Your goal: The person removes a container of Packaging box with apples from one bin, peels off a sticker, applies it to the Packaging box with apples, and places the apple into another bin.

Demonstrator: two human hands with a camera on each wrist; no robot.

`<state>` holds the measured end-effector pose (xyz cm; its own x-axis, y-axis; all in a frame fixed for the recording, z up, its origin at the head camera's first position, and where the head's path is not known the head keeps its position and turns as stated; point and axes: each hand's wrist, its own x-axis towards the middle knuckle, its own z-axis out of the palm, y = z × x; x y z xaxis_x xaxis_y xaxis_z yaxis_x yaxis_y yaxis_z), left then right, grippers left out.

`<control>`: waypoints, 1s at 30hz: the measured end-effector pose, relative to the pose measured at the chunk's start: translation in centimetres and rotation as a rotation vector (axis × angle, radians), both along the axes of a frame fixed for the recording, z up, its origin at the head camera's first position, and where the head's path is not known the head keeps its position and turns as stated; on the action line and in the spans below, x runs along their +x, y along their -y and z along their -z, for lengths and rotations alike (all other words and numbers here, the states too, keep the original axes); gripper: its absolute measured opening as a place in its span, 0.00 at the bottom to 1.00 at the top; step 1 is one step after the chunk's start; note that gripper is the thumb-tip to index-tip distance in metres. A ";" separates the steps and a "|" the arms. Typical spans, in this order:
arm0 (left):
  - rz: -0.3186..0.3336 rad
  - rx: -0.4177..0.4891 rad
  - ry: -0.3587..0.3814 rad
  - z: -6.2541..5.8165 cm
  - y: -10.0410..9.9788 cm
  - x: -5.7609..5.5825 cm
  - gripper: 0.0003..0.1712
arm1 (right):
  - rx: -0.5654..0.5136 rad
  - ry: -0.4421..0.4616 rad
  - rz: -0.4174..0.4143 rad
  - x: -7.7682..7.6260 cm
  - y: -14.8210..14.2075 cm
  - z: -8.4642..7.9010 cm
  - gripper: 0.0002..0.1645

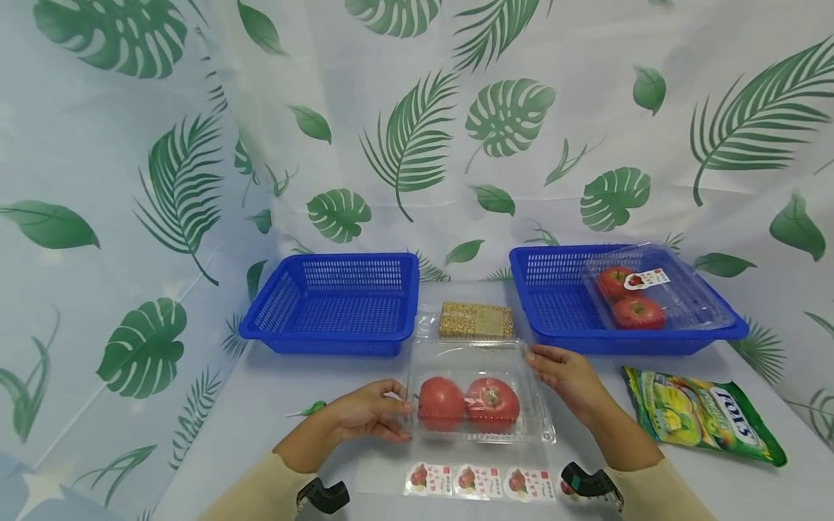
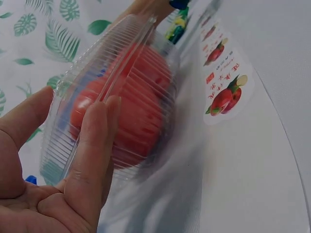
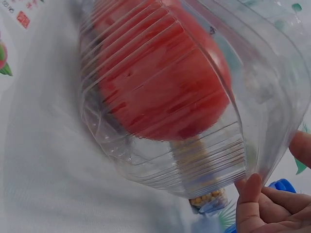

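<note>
A clear plastic clamshell box [image 1: 482, 427] with two red tomatoes [image 1: 493, 405] inside stands in front of me. Its lid looks lowered over them in the left wrist view. My left hand [image 1: 374, 411] holds the box's left side, thumb on the lid and fingers along the rim. At the right back corner, my right hand [image 1: 567, 376] pinches the plastic edge between thumb and fingers [image 3: 250, 199]. A sheet of tomato-printed stickers [image 1: 478, 481] lies in front of the box.
Behind stand two blue baskets; the left basket [image 1: 329, 344] is bare, the right basket [image 1: 547, 340] holds a labelled tomato box [image 1: 691, 297]. A packet of yellow kernels [image 1: 476, 320] lies between them. A green FOX'S bag [image 1: 704, 416] is at right, a small green-handled tool [image 1: 315, 408] at left.
</note>
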<state>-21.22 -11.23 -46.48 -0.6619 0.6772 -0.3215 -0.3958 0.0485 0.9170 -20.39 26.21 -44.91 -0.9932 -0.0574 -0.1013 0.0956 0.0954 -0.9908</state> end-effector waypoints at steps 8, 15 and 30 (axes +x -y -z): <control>-0.018 -0.012 -0.009 0.4 -0.2 0.0 0.13 | 0.019 0.007 0.013 -0.4 -0.1 0.3 0.39; -0.029 -0.021 -0.013 0.7 -0.5 -0.2 0.14 | 0.023 0.027 0.031 -0.7 -0.3 0.6 0.39; -0.047 -0.094 -0.059 0.1 -0.6 0.0 0.19 | 0.084 0.032 0.005 -0.4 -0.2 0.1 0.39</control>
<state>-21.23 -10.59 -46.58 -0.7118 0.6139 -0.3413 -0.3451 0.1176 0.9312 -20.81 26.37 -45.02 -0.9897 -0.0421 -0.1371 0.1277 0.1774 -0.9758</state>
